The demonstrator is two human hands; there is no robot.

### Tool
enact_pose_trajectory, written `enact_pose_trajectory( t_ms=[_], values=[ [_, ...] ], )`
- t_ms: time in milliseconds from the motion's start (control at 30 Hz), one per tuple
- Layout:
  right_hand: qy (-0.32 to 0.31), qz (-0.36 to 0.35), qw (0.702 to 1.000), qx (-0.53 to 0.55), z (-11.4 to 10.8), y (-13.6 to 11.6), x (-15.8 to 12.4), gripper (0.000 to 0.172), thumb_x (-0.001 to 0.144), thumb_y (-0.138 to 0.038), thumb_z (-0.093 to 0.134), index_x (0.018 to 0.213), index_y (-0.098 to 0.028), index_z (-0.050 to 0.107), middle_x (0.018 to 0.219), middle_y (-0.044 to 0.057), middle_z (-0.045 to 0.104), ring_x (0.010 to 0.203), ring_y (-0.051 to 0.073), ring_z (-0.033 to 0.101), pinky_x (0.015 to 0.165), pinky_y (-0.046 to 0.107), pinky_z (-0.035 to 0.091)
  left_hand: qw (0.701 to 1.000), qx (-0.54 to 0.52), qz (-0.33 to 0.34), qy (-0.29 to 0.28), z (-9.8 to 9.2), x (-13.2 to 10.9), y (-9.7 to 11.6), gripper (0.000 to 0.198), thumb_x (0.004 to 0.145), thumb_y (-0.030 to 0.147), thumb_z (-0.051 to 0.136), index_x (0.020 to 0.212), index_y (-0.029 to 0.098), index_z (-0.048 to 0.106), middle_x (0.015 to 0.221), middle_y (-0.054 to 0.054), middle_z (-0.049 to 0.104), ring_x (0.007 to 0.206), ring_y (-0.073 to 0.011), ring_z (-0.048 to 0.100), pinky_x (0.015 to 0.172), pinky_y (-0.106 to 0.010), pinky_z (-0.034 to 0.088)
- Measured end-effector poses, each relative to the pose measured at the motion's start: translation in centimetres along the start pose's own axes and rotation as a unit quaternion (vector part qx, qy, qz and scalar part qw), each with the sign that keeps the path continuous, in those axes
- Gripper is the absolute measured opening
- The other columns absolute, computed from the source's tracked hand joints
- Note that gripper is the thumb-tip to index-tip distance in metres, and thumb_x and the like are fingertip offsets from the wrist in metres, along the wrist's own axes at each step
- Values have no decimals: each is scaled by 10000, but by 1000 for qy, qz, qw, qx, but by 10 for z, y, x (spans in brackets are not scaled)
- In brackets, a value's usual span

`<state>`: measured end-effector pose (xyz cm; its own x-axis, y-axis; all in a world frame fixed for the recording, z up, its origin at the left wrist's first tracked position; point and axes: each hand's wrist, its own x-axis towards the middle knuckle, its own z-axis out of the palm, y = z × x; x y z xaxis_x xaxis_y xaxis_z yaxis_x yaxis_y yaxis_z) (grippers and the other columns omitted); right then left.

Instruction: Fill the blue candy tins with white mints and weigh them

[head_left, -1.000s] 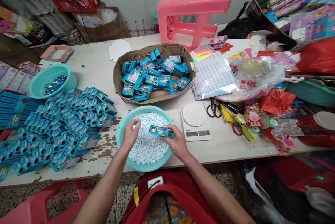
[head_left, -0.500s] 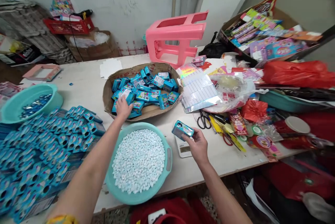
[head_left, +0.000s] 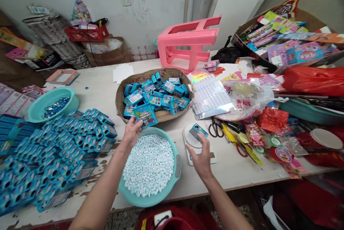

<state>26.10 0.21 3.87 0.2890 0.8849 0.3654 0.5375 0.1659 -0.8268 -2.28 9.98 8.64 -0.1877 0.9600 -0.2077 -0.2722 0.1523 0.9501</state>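
My left hand [head_left: 132, 132] grips a blue candy box [head_left: 146, 114] printed "caramelo macizo", held over the front edge of the oval cardboard tray [head_left: 167, 116]. More blue boxes lie loosely heaped in that tray. On the white kitchen scale [head_left: 190, 139] sits another blue candy box [head_left: 198, 130] with a round dark hole in its face. My right hand [head_left: 201, 156] is beside that box, thumb and fingers spread apart, nothing between them. Below my left hand stands a turquoise basin [head_left: 177, 167] full of small pale blue candies [head_left: 149, 165].
Rows of blue boxes [head_left: 61, 151] with round holes cover the table's left side. A turquoise bowl [head_left: 73, 102] of shiny wrapped pieces stands behind them. A pink stool [head_left: 188, 38] lies tipped at the back. Scissors [head_left: 215, 129], cutters and plastic bags crowd the right.
My left hand has lifted a box out of the cardboard tray toward me. The box from my right hand now rests on the scale, that hand opened. The view has shifted left.
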Motion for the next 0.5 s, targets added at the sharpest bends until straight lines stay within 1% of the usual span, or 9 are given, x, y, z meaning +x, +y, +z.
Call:
enact_pose_trajectory(
  t_ms=[33,100,167,267,333,367,433,467,500],
  values=[
    [-28,-9,999,19,3,-11,-3,581,812,-313,651,1326,-213,399,1296,138,472,1241,275,438,1021,513,396,996,-62,-62,-7,5,-18,-2,444,684,282,722,1090,227,550,1066,-50,637,812,-161,636,659,-283,543],
    [-75,-18,996,51,10,-29,-6,556,830,-298,633,1326,-225,392,1277,128,482,1201,258,469,965,471,464,978,-130,-165,-3,12,-47,-6,428,716,264,702,1117,236,555,1033,-47,650,716,-151,638,547,-265,542],
    [-108,-39,991,70,14,-41,-6,539,839,-285,622,1325,-242,393,1276,119,482,1189,247,475,925,435,501,959,-169,-226,20,17,-67,-9,407,740,223,671,1132,240,561,991,-35,661,668,-145,640,506,-256,540],
    [-152,-81,981,87,15,-53,-3,542,840,-274,621,1330,-267,391,1281,110,483,1197,243,469,906,417,515,941,-200,-266,56,19,-85,-11,297,757,185,635,1050,215,590,911,-17,670,664,-137,643,528,-251,550],
    [-169,-96,976,93,13,-60,-4,597,827,-276,634,1357,-271,359,1297,117,469,1208,248,464,904,420,516,938,-199,-274,71,17,-98,-11,194,759,179,628,951,194,600,842,-8,667,655,-131,637,544,-250,551],
    [-180,-110,973,90,11,-63,-5,640,811,-280,651,1372,-267,343,1322,125,451,1229,257,448,925,436,501,937,-197,-280,73,16,-105,-11,158,755,178,632,910,185,600,809,-8,662,644,-131,633,537,-248,547],
    [-219,-160,960,67,6,-69,-13,698,768,-264,685,1380,-259,350,1395,134,392,1299,286,378,1002,482,429,935,-175,-303,53,14,-122,-12,168,733,184,655,894,177,607,768,-12,655,609,-135,617,476,-232,511],
    [-249,-192,948,52,3,-72,-18,681,751,-231,687,1363,-266,388,1417,122,383,1329,295,340,1039,499,379,936,-152,-317,32,12,-131,-14,199,717,193,672,906,177,613,753,-13,650,590,-136,605,436,-219,480],
    [-283,-222,932,40,1,-75,-25,637,743,-187,671,1329,-278,438,1412,101,411,1338,293,332,1065,509,334,936,-122,-330,5,10,-139,-16,229,701,210,688,917,176,619,737,-13,642,571,-136,591,401,-206,442]
  ],
)
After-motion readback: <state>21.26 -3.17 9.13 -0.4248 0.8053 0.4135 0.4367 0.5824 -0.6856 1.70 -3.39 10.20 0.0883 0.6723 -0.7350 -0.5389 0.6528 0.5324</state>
